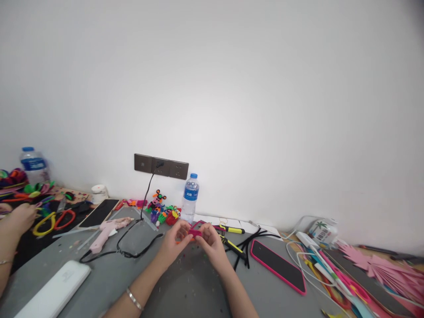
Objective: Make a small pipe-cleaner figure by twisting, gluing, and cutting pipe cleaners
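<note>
Above the grey mat, my left hand [177, 239] and my right hand [209, 244] meet. Both are closed, thumbs and fingertips pinching a short magenta pipe cleaner [194, 232] that stretches between them. A bit of orange shows under my left fingers, too small to make out. Just behind my hands stands a water bottle [190, 201] with a blue cap. Two yellow-and-black cutters [232, 229] lie just right of my right hand, beside several black pipe cleaners [250, 243].
A pink glue gun [106, 232] with its black cord, a white power bank [54, 291] and small colourful pipe-cleaner figures [162, 210] lie to the left. A pink-cased phone [278, 266], white cables and pink paper [380, 267] lie right. Another person's hand [21, 218] is at far left.
</note>
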Motion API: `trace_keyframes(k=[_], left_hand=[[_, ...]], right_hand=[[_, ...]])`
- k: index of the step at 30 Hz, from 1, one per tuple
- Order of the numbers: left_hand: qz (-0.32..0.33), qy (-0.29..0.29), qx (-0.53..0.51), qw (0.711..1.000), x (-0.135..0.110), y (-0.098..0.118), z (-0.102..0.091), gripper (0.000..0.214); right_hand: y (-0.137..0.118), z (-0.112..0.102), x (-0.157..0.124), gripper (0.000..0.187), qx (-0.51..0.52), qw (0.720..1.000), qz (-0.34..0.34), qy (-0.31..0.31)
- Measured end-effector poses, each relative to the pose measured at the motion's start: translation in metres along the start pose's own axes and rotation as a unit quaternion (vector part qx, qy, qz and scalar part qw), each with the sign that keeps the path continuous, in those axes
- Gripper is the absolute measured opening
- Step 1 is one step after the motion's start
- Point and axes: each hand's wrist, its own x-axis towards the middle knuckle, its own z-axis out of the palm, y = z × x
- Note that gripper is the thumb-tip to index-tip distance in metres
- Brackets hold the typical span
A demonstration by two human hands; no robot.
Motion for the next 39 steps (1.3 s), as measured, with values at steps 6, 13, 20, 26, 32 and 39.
trace_keyframes(k=[6, 13, 20, 26, 32, 39], left_hand=[[0.009, 0.001, 0.024, 1.000, 0.001, -0.002, 0.000, 0.012], [0.015, 0.001, 0.043, 0.999, 0.000, 0.002, -0.001, 0.014], [0.031, -0.003, 0.057, 0.998, 0.000, 0.000, -0.002, 0.012], [0.019, 0.001, 0.069, 0.997, 0.001, -0.003, -0.002, 0.011], [0.013, 0.013, 0.066, 0.998, 0.000, -0.005, 0.001, 0.014], [0.016, 0.019, 0.062, 0.998, -0.001, -0.007, 0.002, 0.025]], right_hand=[[0.001, 0.001, 0.000, 0.022, 0.007, 1.000, -0.002, -0.004], [-0.005, 0.001, 0.000, 0.025, -0.006, 1.000, 0.001, 0.007], [0.002, -0.002, 0.000, 0.027, -0.010, 1.000, 0.015, 0.007], [0.004, 0.000, 0.001, 0.027, 0.002, 1.000, 0.021, 0.012], [0.003, 0.002, 0.001, 0.028, 0.007, 1.000, 0.027, 0.014], [0.003, -0.001, 0.001, 0.026, 0.012, 0.999, 0.026, 0.015]])
